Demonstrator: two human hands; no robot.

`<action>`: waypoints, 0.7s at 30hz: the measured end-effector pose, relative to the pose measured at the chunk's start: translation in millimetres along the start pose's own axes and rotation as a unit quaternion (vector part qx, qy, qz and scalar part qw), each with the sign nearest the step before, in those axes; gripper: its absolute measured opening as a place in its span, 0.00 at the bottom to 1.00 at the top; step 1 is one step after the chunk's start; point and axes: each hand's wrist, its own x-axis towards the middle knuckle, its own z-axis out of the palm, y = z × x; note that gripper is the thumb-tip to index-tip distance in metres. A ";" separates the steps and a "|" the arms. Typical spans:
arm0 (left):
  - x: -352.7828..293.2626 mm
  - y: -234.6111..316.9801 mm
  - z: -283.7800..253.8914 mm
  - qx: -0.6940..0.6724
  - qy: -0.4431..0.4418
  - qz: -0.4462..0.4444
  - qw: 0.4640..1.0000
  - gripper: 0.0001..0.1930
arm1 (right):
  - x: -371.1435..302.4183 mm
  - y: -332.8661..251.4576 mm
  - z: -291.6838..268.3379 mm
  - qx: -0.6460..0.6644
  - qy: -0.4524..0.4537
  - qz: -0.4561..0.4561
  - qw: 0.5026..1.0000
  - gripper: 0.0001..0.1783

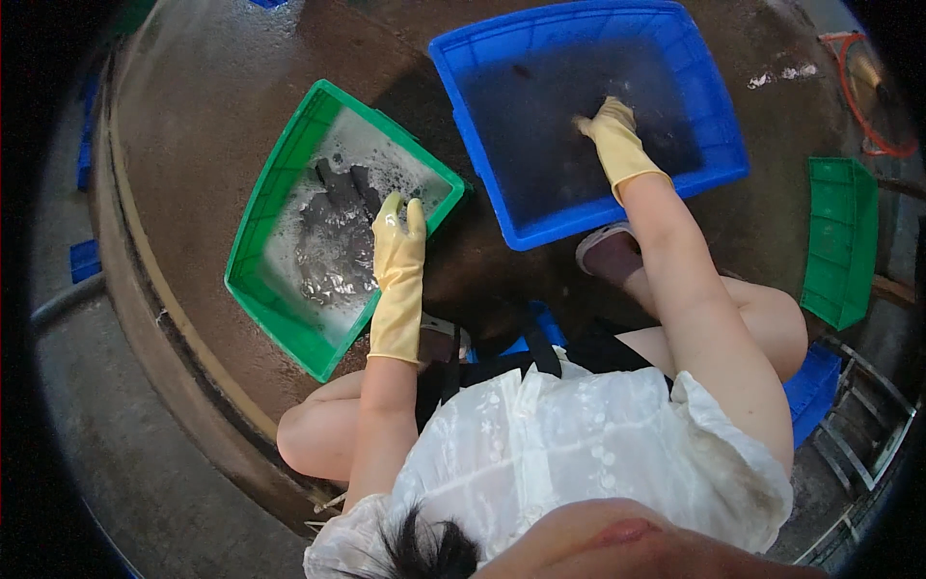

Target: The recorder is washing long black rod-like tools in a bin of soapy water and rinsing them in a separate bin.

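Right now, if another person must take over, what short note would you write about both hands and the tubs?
Left hand: yellow glove, open, resting on the green tub's rim beside dark items in soapy water.
Right hand: yellow glove, reaching into the blue tub of dark water; grip hidden.
Done: dark items soaking in the green tub.
Left: they remain in the suds.

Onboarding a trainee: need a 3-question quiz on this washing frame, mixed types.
1. True or false: both hands wear yellow rubber gloves.
2. Which tub is the right hand in? A) green tub B) blue tub C) neither
3. Fill in: the left hand is over the soapy ___ tub.

Key:
1. True.
2. B, the blue tub of dark water.
3. Green: the green tub holds foam and dark items.
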 end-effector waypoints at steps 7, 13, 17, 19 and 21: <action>-0.2 13.6 -8.2 0.044 -0.008 -0.015 0.999 0.22 | -17.6 -10.5 -4.3 0.109 0.012 0.122 0.986 0.79; 1.0 12.9 -10.2 0.036 -0.031 -0.020 0.999 0.20 | -44.2 -52.6 -6.0 0.021 0.026 0.062 0.998 0.67; -4.1 8.7 -6.5 0.045 -0.003 -0.019 0.999 0.20 | 6.6 -31.9 5.1 0.056 0.011 0.059 0.997 0.52; -2.2 7.0 -3.2 0.054 -0.029 -0.035 0.998 0.20 | 53.9 -7.5 22.4 0.032 -0.024 0.069 0.997 0.50; 0.0 12.1 2.5 0.058 -0.036 -0.030 0.997 0.19 | 85.7 14.7 37.0 0.019 0.039 0.092 0.995 0.48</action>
